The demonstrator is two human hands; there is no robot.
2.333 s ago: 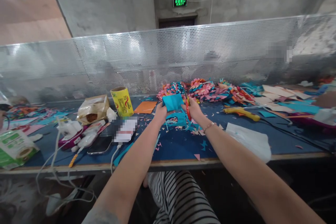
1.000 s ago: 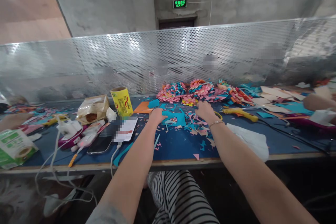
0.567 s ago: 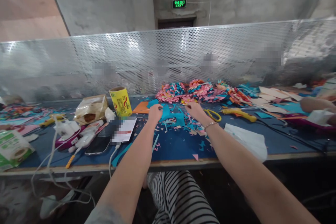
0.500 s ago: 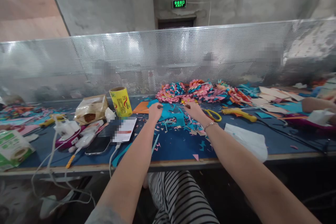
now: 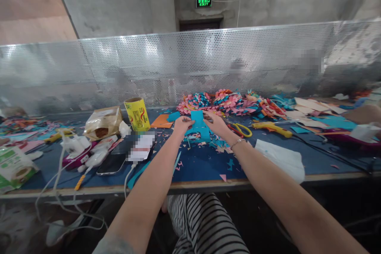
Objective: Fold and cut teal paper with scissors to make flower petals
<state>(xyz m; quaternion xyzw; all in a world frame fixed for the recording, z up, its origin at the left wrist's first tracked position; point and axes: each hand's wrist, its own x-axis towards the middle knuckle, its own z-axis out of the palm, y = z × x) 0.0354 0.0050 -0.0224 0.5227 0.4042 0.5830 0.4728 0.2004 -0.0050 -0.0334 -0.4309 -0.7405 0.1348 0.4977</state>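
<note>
Between my two hands a piece of blue paper (image 5: pixel 197 117) is held up above the scraps. My left hand (image 5: pixel 183 124) pinches its left side, and my right hand (image 5: pixel 212 121) grips its right side. Below it lie blue cut pieces and small scraps (image 5: pixel 204 137) on the dark blue table. Just behind are bunches of pink, blue and orange paper petals (image 5: pixel 228 101). Scissors with yellow handles (image 5: pixel 243 130) rest to the right of my right hand. An orange sheet (image 5: pixel 161 121) lies to the left.
A yellow roll (image 5: pixel 137 115), a plastic bag (image 5: pixel 103 124), a phone (image 5: pixel 111 163) and cables are at the left. To the right are a yellow glue gun (image 5: pixel 272 127), a white cloth (image 5: pixel 279 159) and another person's arm (image 5: pixel 364 115). A perforated metal screen (image 5: pixel 190 67) stands behind.
My hands have come closer together, and the blue paper is now raised between them. The other person's arm at the right has shifted slightly.
</note>
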